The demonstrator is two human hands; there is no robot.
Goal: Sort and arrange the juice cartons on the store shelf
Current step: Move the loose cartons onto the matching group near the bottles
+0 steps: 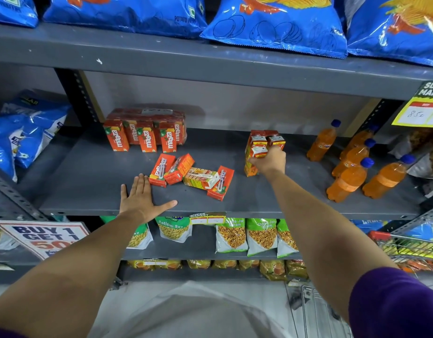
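On the grey middle shelf (93,167), several orange-red Maaza juice cartons (144,135) stand upright at the back left, in front of a wrapped pack. Several more cartons (193,175) lie tipped over in a loose heap at the shelf's middle. My left hand (139,197) rests flat and open on the shelf, fingertips just left of the heap. My right hand (269,159) is closed around an upright carton (258,147) in a small standing group of cartons to the right of middle.
Orange soda bottles (349,172) with blue caps stand at the shelf's right. Blue chip bags (276,23) fill the shelf above, snack packets (232,236) the shelf below. Blue bags (27,132) sit at left. A wire basket (410,247) is at lower right.
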